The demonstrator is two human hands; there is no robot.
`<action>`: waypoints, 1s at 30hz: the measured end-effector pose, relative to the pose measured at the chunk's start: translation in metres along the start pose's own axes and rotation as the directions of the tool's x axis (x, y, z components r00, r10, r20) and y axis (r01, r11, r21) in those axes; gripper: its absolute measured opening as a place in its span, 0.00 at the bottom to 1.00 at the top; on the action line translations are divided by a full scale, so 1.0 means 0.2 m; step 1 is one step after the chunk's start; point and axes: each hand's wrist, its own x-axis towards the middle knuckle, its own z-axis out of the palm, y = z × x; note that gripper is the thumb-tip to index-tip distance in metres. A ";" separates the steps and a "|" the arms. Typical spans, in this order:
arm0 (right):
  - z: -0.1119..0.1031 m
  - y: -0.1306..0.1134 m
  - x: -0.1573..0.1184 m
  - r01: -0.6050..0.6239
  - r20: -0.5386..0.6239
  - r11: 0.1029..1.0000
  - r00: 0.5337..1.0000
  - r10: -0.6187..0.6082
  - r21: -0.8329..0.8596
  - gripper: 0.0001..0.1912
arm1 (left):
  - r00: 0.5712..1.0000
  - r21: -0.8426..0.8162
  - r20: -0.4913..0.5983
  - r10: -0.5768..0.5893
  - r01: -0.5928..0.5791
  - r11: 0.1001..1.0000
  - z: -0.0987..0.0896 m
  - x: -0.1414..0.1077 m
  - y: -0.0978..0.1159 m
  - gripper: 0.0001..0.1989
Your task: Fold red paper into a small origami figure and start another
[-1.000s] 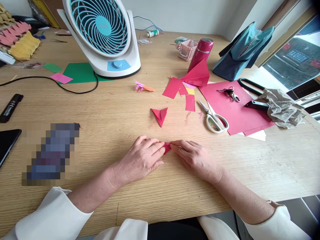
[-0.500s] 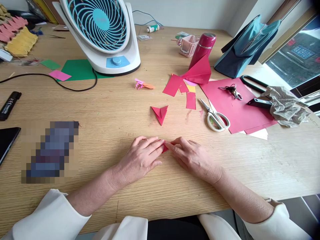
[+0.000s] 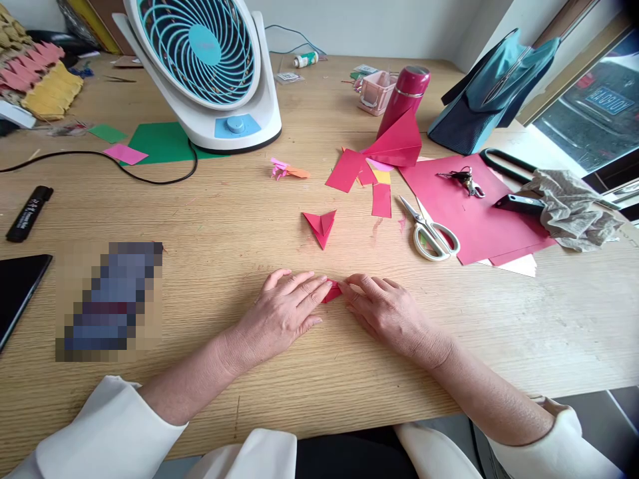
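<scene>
Between my hands a small piece of folded red paper [image 3: 331, 291] lies on the table, mostly covered by fingers. My left hand [image 3: 285, 307] rests palm down with its fingers stretched out, the tips pressing on the paper's left part. At the paper's right end, my right hand [image 3: 387, 313] has bent fingers closed on the edge; its thumb is largely hidden. Just beyond the hands sits a folded red paper triangle [image 3: 321, 228], untouched. Cut red paper pieces [image 3: 344, 170] are scattered farther back, and white-handled scissors [image 3: 433, 237] lie to the right.
A white fan [image 3: 219, 73] stands at the back left, its black cable [image 3: 150, 180] running across the table. Back right are a red bottle [image 3: 407, 93] and a blue bag [image 3: 492, 93]. Large red sheets [image 3: 464, 219] lie at right; a black marker [image 3: 28, 214] at left.
My right fingers have shifted slightly right, away from the left fingertips, so more of the folded paper shows. My left hand stays nearly in place, and the camera view has moved slightly left.
</scene>
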 end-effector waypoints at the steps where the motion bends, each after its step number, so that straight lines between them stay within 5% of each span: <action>1: 0.00 0.00 0.00 -0.005 0.004 1.000 1.000 0.005 -0.012 0.15 | 1.000 0.003 0.006 -0.006 0.006 1.000 0.00 0.00 0.00 0.22; 13: 0.00 -0.03 -0.02 -0.020 -0.020 0.992 1.000 0.017 -0.124 0.16 | 0.999 0.004 0.037 -0.024 0.024 1.000 0.01 -0.01 0.01 0.20; 22: 0.00 0.02 -0.03 -0.104 -0.134 0.994 0.985 0.105 0.019 0.14 | 1.000 0.005 0.025 -0.011 0.010 1.000 0.00 -0.01 0.01 0.22; 30: -0.01 -0.05 0.00 -0.029 -0.013 0.997 0.999 0.031 0.076 0.23 | 1.000 0.016 0.026 -0.017 0.016 1.000 0.01 0.00 0.03 0.21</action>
